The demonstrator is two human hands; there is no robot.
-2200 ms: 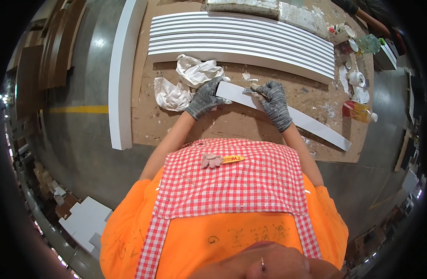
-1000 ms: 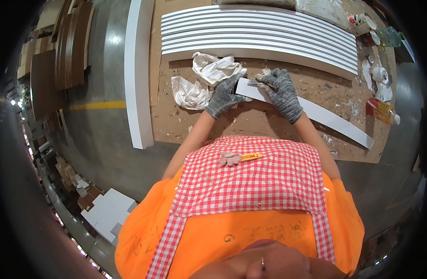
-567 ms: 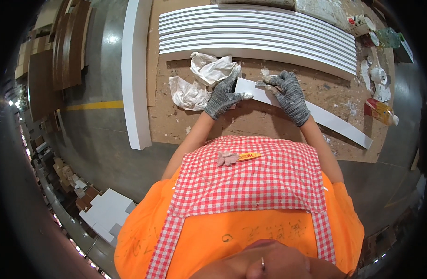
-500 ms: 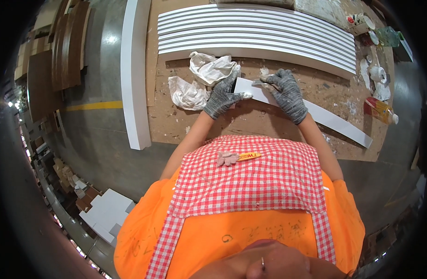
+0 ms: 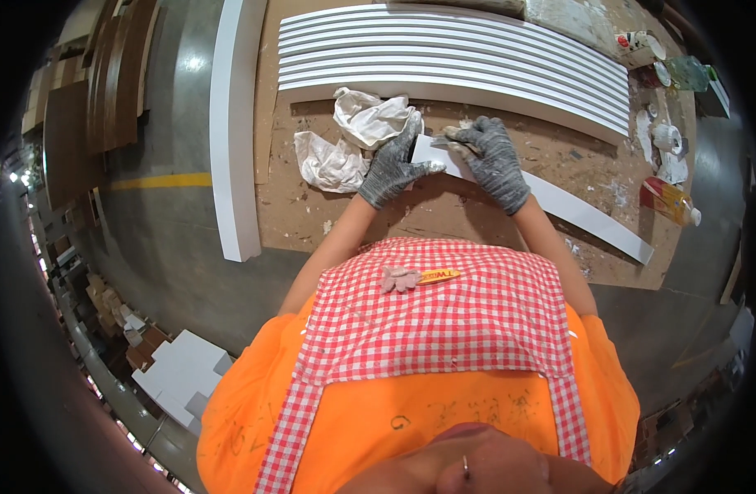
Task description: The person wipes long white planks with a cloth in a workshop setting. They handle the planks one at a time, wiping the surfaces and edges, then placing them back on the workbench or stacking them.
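Observation:
A long white board (image 5: 588, 216) lies slantwise on the brown worktable, its left end between my hands. My left hand (image 5: 393, 169), in a grey glove with whitish smears, brackets that end, thumb along the near side and fingers at the far side. In my right hand (image 5: 495, 163), also gloved in grey, is a small putty knife (image 5: 440, 143) with a thin blade, its tip over the board's left end. The gloved fingers hide most of the tool. Two crumpled white rags (image 5: 332, 162) lie beside my left hand.
Behind my hands lies a row of white slats (image 5: 444, 58). A long white panel (image 5: 234, 140) runs along the table's left side. At the right are a bottle of yellowish liquid (image 5: 672, 202), a tape roll (image 5: 667, 138) and a tub (image 5: 637, 49). Brown boards (image 5: 106, 99) stand farther left.
My right hand has shifted slightly left with the putty knife, toward the board's left end. My left hand stays at that end.

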